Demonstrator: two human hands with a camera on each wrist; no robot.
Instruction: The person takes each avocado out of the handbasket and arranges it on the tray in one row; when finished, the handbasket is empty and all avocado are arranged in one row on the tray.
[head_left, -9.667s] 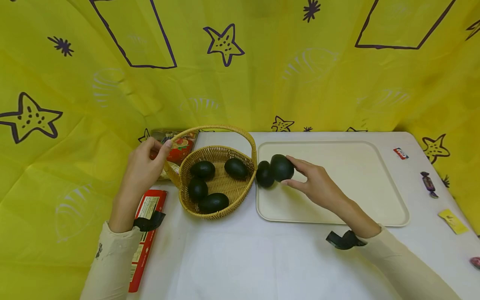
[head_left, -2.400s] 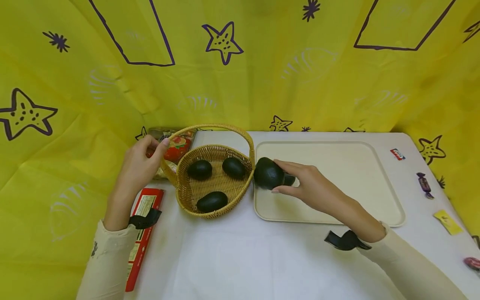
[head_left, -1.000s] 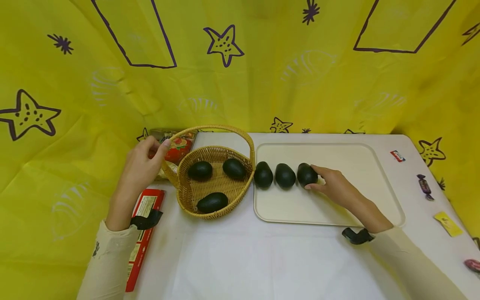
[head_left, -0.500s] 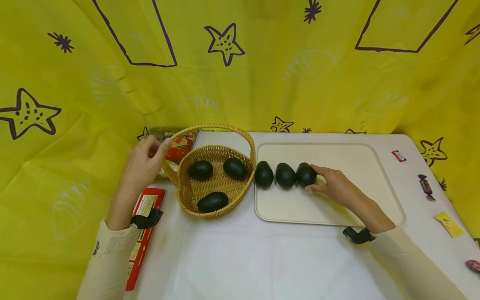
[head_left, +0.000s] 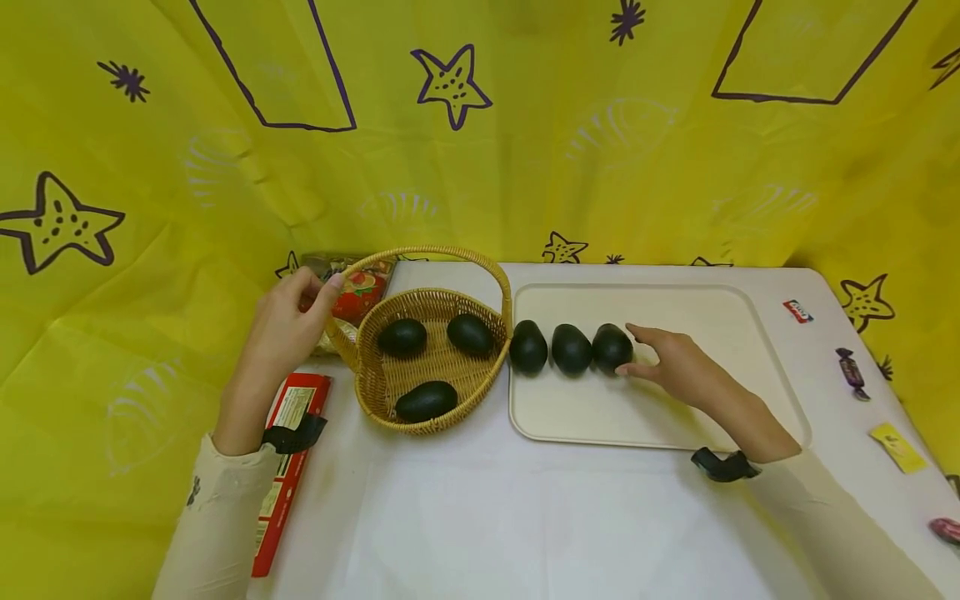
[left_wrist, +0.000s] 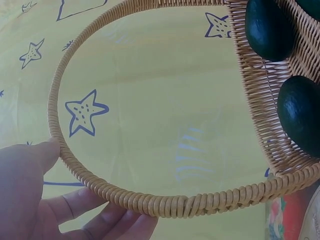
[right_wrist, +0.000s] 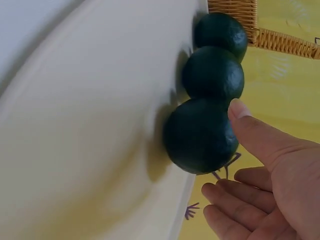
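On the smooth beige tray (head_left: 570,412), three dark avocados (head_left: 572,350) sat in line; the right hand (head_left: 682,367) had loose, parted fingers beside the endmost. They looked firm, fairly weighty, slick, best cupped round the middle. The left hand (head_left: 288,325) pinched the stiff, coiled handle (left_wrist: 150,205) of the wicker basket (head_left: 446,367).
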